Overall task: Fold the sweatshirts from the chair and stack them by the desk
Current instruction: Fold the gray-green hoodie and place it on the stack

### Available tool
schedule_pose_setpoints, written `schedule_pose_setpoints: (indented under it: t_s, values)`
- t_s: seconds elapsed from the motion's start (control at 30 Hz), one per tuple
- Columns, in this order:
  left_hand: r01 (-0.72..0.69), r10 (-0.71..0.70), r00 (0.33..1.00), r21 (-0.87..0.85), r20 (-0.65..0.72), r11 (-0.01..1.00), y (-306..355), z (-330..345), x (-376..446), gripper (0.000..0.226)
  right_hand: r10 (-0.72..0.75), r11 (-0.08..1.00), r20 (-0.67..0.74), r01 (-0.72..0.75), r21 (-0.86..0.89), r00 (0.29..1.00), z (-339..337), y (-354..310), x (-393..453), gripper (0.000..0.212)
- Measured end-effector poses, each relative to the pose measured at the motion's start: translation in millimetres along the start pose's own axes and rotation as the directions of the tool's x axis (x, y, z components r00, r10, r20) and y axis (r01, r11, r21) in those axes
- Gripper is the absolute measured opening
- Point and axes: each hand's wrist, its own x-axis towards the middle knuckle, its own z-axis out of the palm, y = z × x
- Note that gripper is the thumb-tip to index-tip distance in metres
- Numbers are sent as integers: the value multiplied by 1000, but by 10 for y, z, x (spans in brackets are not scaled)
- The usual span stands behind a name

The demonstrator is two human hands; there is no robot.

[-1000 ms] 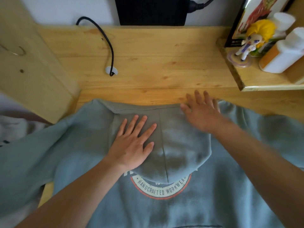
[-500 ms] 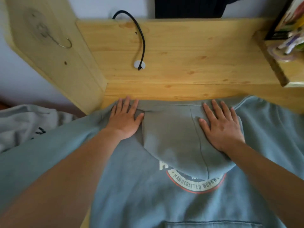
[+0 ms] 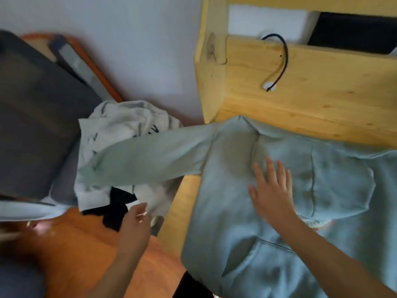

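Flat and open, the right hand [image 3: 271, 191] presses the blue-grey sweatshirt [image 3: 247, 244] on the wooden desk [image 3: 322, 100] at frame right, while the left hand [image 3: 134, 222], fingers loosely spread, grips nothing below its sleeve [image 3: 146, 160] at centre left.

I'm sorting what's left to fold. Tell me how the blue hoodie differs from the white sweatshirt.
The blue hoodie lies spread flat on the desk; the white sweatshirt sits crumpled in a heap off the desk's left edge. The right hand presses the hoodie; no hand touches the sweatshirt. The hoodie's sleeve drapes over the sweatshirt. Both are unfolded.
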Motion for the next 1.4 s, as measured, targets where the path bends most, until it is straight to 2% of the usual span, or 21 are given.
schedule_pose_setpoints:
  t_s: [0.1,0.2,0.27,0.33,0.43,0.53,0.63,0.73,0.8,0.87,0.97,1.03,1.1,1.17,1.2,1.27,1.33,1.37,1.4]
  values:
    - [217,-219,976,-109,-9,970,-308,-489,165,24,61,998,44,-62,17,997,242,-182,-431,69]
    - [346,-312,938,-349,150,871,-387,-639,452,20,46,999,141,-44,-18,989,376,-215,-641,69]
    - [419,-376,907,-504,191,756,-397,-673,829,38,44,998,173,-35,-59,984,388,-190,-644,70]
    - [452,-425,884,-585,194,674,-350,-749,1215,49,56,996,212,-38,-87,976,334,-180,-616,72]
    - [425,-415,894,-614,169,665,-312,-962,1662,55,64,988,308,-18,-150,949,268,-165,-629,75]
    - [421,-404,894,-676,195,605,-270,-1178,1943,53,169,964,406,-66,-256,898,71,-310,-637,77]
    - [464,-422,870,-714,256,524,-335,-1299,2141,48,289,944,494,-159,-288,820,-116,-448,-551,79]
    - [528,-433,832,-732,345,431,-462,-1321,2348,40,328,941,426,-255,-221,843,-314,-744,-356,67]
    - [553,-440,810,-756,389,350,-450,-1385,2362,33,282,959,355,-254,-124,892,-308,-994,-191,64]
    - [534,-404,819,-798,407,279,-362,-1489,2291,29,206,975,341,-223,10,917,-213,-1260,-36,64]
    - [388,-302,909,-849,287,359,-337,-1697,2237,25,160,964,407,-231,132,899,73,-1509,82,69]
    - [255,-282,949,-869,141,424,-394,-1817,2251,34,164,973,430,-218,80,888,264,-1583,67,75]
    - [145,-277,961,-831,-12,537,-450,-1905,2247,31,184,974,418,-221,41,890,372,-1601,42,79]
    - [109,-285,955,-795,-83,597,-464,-1932,2215,14,191,973,421,-228,38,887,372,-1602,47,79]
    - [125,-290,956,-814,-55,567,-445,-1937,2192,10,191,973,431,-227,35,882,343,-1604,55,79]
    - [253,-302,942,-899,145,357,-375,-1977,2146,8,182,976,455,-218,26,872,277,-1603,78,80]
    - [373,-255,908,-918,332,132,-271,-2067,2059,51,195,970,493,-241,31,848,196,-1641,93,82]
    - [394,-228,901,-916,369,75,-194,-2107,1990,72,210,962,520,-269,39,828,145,-1678,95,84]
    - [392,-173,910,-917,376,68,-92,-2139,1908,76,221,954,549,-296,50,806,76,-1737,98,89]
